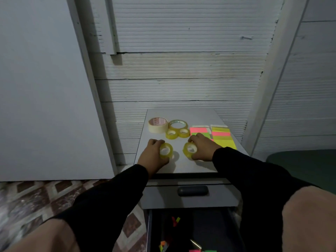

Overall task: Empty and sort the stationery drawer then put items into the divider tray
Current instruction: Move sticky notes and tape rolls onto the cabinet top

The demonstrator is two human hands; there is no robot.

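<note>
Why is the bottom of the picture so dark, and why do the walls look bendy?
In the head view, light falls on the cabinet top, so the left hand and its tape roll cast soft shadows to the right; the open drawer sits in shade, showing only bright paper scraps; the wide-angle lens tilts the wall's straight edges; everything looks slightly soft.

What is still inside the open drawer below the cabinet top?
In the open drawer, small neon paper scraps in red, yellow, green and orange lie on a dark bottom. The rest is too dark, and both sleeves cover its sides.
</note>
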